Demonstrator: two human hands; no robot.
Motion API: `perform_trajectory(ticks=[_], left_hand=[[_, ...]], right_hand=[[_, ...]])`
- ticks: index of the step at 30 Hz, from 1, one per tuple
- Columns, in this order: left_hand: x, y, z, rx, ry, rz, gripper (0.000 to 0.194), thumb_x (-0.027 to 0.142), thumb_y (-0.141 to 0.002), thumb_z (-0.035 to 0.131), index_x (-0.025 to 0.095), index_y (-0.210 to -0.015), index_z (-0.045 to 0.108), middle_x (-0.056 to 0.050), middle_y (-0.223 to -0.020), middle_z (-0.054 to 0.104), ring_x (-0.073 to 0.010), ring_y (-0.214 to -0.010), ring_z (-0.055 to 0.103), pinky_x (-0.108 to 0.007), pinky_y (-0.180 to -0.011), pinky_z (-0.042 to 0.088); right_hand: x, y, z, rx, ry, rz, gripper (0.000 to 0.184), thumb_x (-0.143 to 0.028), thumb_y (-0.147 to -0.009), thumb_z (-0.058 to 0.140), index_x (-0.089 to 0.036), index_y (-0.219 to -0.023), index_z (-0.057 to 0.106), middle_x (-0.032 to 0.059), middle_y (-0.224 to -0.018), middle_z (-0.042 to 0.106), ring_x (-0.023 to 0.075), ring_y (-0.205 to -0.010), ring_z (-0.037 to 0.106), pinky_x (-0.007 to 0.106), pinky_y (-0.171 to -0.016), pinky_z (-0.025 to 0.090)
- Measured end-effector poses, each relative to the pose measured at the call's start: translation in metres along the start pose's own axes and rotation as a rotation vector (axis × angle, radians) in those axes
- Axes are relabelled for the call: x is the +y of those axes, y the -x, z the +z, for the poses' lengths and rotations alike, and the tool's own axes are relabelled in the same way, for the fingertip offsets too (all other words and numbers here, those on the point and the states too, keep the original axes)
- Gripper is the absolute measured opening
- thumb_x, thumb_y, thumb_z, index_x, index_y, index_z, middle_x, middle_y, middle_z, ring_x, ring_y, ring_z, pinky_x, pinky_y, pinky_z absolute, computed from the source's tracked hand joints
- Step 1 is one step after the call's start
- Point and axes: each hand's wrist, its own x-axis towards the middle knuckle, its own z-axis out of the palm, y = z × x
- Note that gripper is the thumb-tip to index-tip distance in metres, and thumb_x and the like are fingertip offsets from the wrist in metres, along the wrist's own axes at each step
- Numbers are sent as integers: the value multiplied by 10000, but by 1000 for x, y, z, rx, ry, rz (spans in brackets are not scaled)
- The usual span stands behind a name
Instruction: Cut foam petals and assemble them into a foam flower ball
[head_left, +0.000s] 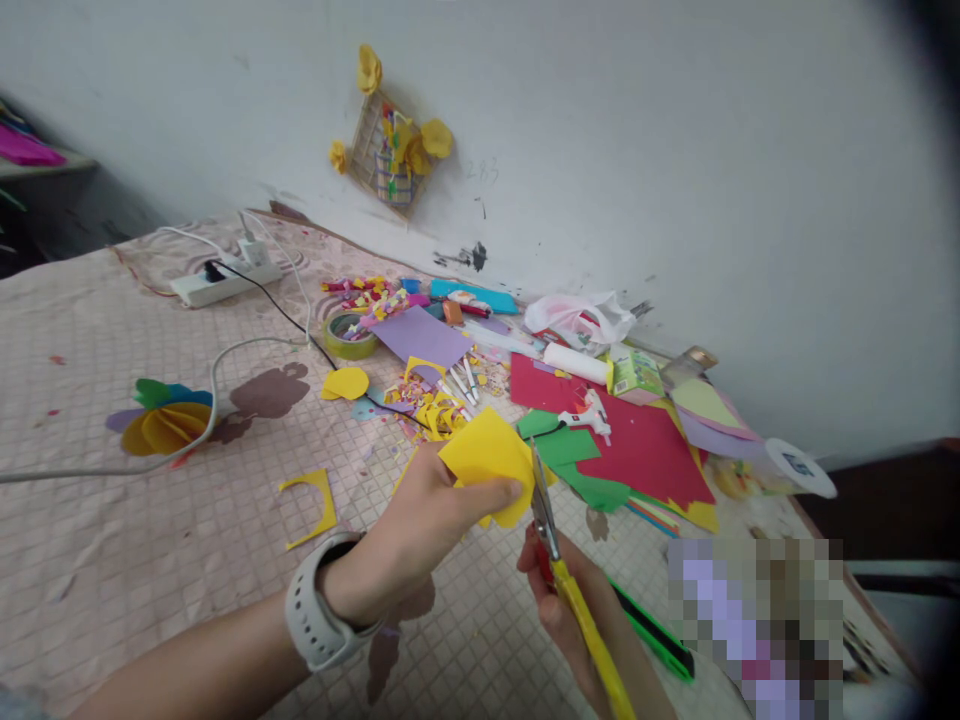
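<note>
A paper ball (169, 425) lies, seemingly assembled, on the counter (112, 560); then come an offcut (325, 508) and yellow pieces (347, 383). The left grip (416, 520) is clamped on yellow paper (484, 450), apparently part-rounded, a corner uncut; the right grip (574, 595) closes around scissors (546, 525) at the paper's edge.

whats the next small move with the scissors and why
Probably a small snip along the edge of the yellow paper: the left hand holds it up, and the right hand has the scissors with their blades at that edge.
</note>
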Motion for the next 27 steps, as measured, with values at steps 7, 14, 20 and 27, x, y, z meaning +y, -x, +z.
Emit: perform_trajectory(ticks=[7,14,20,27], left_hand=[[0,-1,-2,-6,-49,-2,123,241,-713,702,145,-790,699,-20,-750,664,-134,-648,568,-245,-592,436],[0,-2,-1,15,-29,2,124,234,-695,715,149,-786,708,-16,-751,668,-133,-651,565,-245,-600,442],[1,-1,-3,1,-23,-12,134,235,-692,721,149,-795,716,-18,-762,674,-135,-663,570,-245,-611,445],[0,-2,-6,-13,-44,-38,133,232,-696,717,150,-800,708,-12,-760,674,-126,-654,566,-237,-605,436]], right_hand=[[4,-1,0,-7,-97,62,528,-770,-792,504,-244,-824,526,-45,-609,398,127,-493,346,241,-423,267],[5,0,-3,-18,-60,26,532,-780,-803,473,-249,-820,469,-48,-627,389,132,-514,354,252,-451,253],[7,-2,-8,-37,33,-6,500,-738,-832,469,-238,-815,484,-46,-629,396,137,-519,362,261,-463,253],[4,-2,-13,-35,39,23,478,-705,-824,529,-232,-784,467,-56,-614,378,113,-502,321,247,-447,216]])
